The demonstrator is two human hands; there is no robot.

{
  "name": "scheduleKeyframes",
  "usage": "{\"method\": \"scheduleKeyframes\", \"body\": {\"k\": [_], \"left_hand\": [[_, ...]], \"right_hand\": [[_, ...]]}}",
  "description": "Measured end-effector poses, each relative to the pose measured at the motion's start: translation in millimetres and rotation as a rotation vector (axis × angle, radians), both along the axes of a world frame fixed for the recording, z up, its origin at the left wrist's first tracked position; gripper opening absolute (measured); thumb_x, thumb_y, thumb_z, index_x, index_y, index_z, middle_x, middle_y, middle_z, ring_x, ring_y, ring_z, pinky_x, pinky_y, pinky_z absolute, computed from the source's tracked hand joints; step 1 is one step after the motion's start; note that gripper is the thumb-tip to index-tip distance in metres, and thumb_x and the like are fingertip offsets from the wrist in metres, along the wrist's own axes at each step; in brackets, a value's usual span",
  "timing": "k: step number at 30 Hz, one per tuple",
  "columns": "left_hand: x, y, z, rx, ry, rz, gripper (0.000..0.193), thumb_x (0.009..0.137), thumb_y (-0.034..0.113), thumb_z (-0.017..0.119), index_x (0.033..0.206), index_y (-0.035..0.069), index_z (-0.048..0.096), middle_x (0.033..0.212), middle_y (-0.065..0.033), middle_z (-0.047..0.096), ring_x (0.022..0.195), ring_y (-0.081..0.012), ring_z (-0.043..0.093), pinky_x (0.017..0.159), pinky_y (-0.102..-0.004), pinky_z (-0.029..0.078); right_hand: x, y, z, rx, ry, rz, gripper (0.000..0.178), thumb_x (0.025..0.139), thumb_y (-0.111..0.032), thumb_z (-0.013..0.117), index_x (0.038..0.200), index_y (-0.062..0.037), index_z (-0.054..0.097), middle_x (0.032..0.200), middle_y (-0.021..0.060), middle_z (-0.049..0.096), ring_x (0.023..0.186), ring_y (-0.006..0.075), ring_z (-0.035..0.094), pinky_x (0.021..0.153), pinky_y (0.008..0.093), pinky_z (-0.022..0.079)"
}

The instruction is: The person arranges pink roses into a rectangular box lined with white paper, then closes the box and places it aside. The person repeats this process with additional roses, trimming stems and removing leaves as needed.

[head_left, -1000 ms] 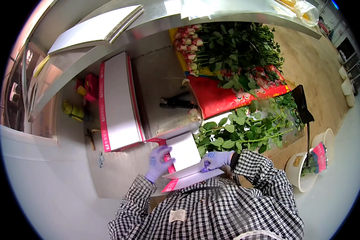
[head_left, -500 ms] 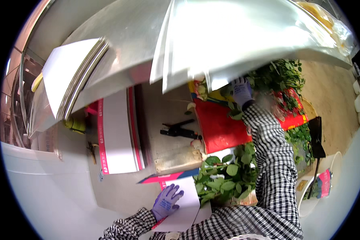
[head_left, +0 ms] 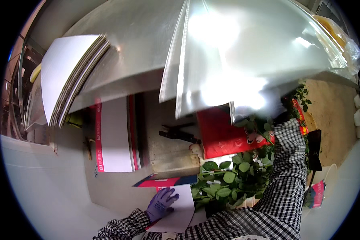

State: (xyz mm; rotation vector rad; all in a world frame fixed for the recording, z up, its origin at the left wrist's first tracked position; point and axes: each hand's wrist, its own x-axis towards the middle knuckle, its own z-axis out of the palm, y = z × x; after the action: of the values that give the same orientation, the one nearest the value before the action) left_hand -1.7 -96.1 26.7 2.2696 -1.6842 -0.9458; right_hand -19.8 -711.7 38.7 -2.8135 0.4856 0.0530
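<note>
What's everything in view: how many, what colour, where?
Card: count unclear, white with pink, bottom centre
Leafy stems: many, green, right of card
Sack: one, red, beyond stems
Tool: one, black, left of sack
Card stack: one, white and pink, centre left
Boards: several, white, top left
Plastic sheets: several, clear, top
Shelf: one, silver, top
Bag: one, clear, top right
Bucket: at least one, pale, lower right
Sleeves: two, black-and-white, bottom
Left hand: one, purple glove, on card
Right hand: one, mostly hidden, near plastic sheets
</note>
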Motion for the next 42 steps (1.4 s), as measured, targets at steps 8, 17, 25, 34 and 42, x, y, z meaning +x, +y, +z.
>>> {"method": "scheduleKeyframes", "body": {"k": [8, 17, 25, 34, 42], "left_hand": [[-4.4, 3.6, 2.2, -0.048, 0.014, 0.026, 0.071, 0.07, 0.027, 0.072, 0.135, 0.013, 0.047, 0.144, -0.0143, 0.04, 0.135, -0.035, 0.034, 0.112, -0.048, 0.03], [-4.2, 11.6, -0.9, -0.06, -0.041, 0.0, 0.076, 0.069, 0.031, 0.076, 0.137, 0.015, 0.047, 0.144, -0.0129, 0.041, 0.137, -0.0331, 0.033, 0.113, -0.0457, 0.029], [-2.5, 21.1, -8.7, -0.159, -0.078, -0.035, 0.076, 0.069, 0.031, 0.077, 0.136, 0.012, 0.048, 0.143, -0.0162, 0.04, 0.136, -0.0352, 0.032, 0.114, -0.0457, 0.029], [-16.1, 33.7, -80.1, -0.266, 1.143, 0.662, 0.078, 0.075, 0.036, 0.073, 0.139, 0.005, 0.04, 0.14, -0.0177, 0.042, 0.135, -0.0312, 0.034, 0.116, -0.0431, 0.024], [-11.7, 48.4, -117.2, -0.243, 1.041, 0.57, 0.036, 0.091, 0.038, 0.048, 0.113, 0.009, 0.048, 0.108, -0.0082, 0.05, 0.104, -0.0258, 0.041, 0.094, -0.0363, 0.028]], "right_hand": [[18.2, 10.6, 87.7, -0.317, -0.211, 0.082, 0.052, 0.078, -0.021, 0.064, 0.128, -0.0088, 0.056, 0.13, 0.0172, 0.056, 0.115, 0.0358, 0.055, 0.1, 0.043, 0.043], [1.9, 66.0, 49.7, -0.223, 0.519, 0.24, 0.053, 0.075, -0.028, 0.068, 0.123, -0.008, 0.059, 0.116, 0.0198, 0.063, 0.111, 0.0345, 0.058, 0.096, 0.0425, 0.045], [-105.5, 211.3, 211.7, -0.61, -0.002, 0.161, 0.036, 0.071, -0.011, 0.069, 0.106, -0.0123, 0.059, 0.091, 0.0071, 0.06, 0.092, 0.0262, 0.058, 0.089, 0.0409, 0.041], [-135.3, 424.9, 65.0, -0.355, 0.131, 0.27, 0.049, 0.072, -0.023, 0.067, 0.119, -0.0124, 0.054, 0.092, 0.0035, 0.055, 0.089, 0.0218, 0.054, 0.078, 0.0392, 0.038], [-108.0, 425.0, 40.5, 0.328, 0.104, 0.373, 0.047, 0.081, -0.036, 0.068, 0.121, -0.013, 0.057, 0.118, 0.0082, 0.06, 0.103, 0.0271, 0.059, 0.088, 0.0403, 0.045]]}}
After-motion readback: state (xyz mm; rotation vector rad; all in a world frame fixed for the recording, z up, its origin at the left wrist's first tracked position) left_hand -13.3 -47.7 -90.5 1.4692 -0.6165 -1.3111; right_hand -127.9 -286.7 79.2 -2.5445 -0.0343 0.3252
